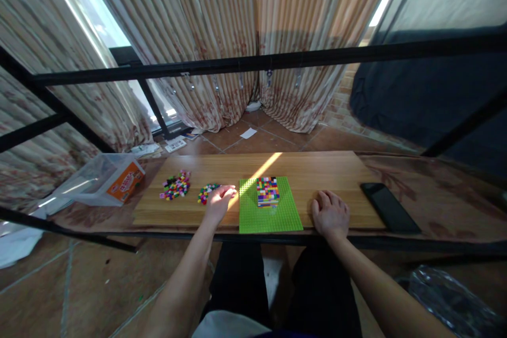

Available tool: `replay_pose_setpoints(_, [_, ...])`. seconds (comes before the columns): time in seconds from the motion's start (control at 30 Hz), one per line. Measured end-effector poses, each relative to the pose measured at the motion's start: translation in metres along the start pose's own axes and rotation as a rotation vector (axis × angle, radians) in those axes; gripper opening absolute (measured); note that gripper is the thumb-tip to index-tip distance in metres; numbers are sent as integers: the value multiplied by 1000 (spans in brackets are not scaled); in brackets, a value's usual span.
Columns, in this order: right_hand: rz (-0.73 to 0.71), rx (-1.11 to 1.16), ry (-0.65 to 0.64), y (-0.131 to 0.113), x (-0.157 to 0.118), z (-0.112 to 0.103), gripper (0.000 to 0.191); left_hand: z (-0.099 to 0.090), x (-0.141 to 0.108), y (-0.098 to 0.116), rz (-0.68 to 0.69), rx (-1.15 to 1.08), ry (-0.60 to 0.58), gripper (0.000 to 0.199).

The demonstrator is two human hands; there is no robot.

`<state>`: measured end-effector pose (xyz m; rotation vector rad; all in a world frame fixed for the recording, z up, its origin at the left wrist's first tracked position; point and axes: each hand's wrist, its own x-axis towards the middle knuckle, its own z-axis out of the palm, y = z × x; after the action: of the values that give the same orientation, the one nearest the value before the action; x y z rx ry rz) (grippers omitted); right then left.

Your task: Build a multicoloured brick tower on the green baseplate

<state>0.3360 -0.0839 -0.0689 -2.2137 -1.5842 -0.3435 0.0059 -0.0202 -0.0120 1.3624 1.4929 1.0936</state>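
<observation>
A green studded baseplate (270, 221) lies on the wooden board (317, 166), bearing a block of multicoloured small bricks (268, 191) stacked in layers. Just left of the baseplate is my left hand (221, 202), its fingers pinched together; whatever they may hold is too small to make out. It partly covers a small pile of loose bricks (206, 190). A larger pile of coloured bricks (177, 186) sits farther left. My right hand (331, 213) rests on the board right of the baseplate, fingers loosely curled, and what is under them is hidden.
A clear plastic box (95, 182) with an orange label stands left of the board. A black phone (389, 208) lies across the board's right edge. A black metal bar (222, 66) runs beyond the board, before the curtains.
</observation>
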Motion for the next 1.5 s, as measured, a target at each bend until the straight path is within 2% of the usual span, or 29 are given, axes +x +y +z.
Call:
replay_pose_setpoints(0.1, [0,0,-6,2,0,1,39,-22,-20,-23,-47,152,98,25])
replay_pose_setpoints(0.2, [-4,-9,-17,4,0,1,40,-33,-28,-31,-43,284,164,22])
replay_pose_setpoints(0.3, [-5,-22,-22,5,0,1,40,-32,-22,-30,-24,438,195,20])
replay_pose_setpoints(0.53, [2,-32,-20,5,-1,1,40,-19,0,-25,65,757,153,21])
replay_pose_setpoints(0.83, [8,-23,-23,5,0,2,40,-26,-5,-22,90,835,134,15])
replay_pose_setpoints(1.2, [12,-28,-36,4,-1,0,39,-24,-9,-20,111,831,92,23])
replay_pose_setpoints(1.4, [10,-24,-33,3,-1,-1,39,-24,-6,-24,102,829,78,20])
replay_pose_setpoints(1.5, [13,-29,-29,2,-1,-1,40,-22,-7,-20,168,767,107,18])
